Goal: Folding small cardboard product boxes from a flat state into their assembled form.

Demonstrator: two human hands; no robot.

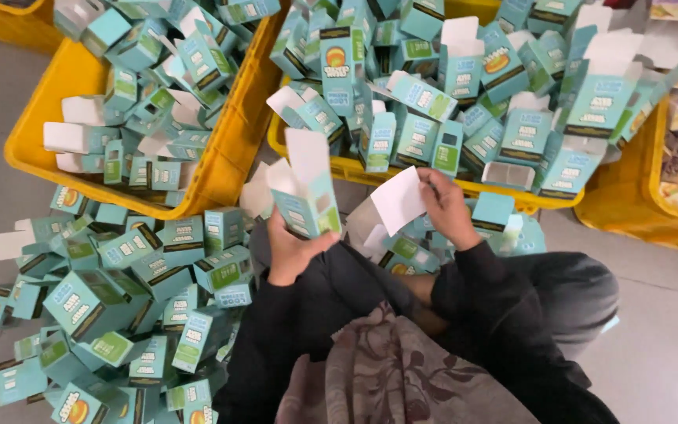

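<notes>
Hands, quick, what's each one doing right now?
Left hand: closed on an open teal carton, flap up.
Right hand: fingers pinch a white card.

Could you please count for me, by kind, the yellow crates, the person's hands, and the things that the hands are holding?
Yellow crates: 3, left, middle, right
Hands: 2, left hand, right hand
Open teal carton in the left hand: 1
White paper slip in the right hand: 1
Total: 7
The loose teal cartons are too many to count.
</notes>
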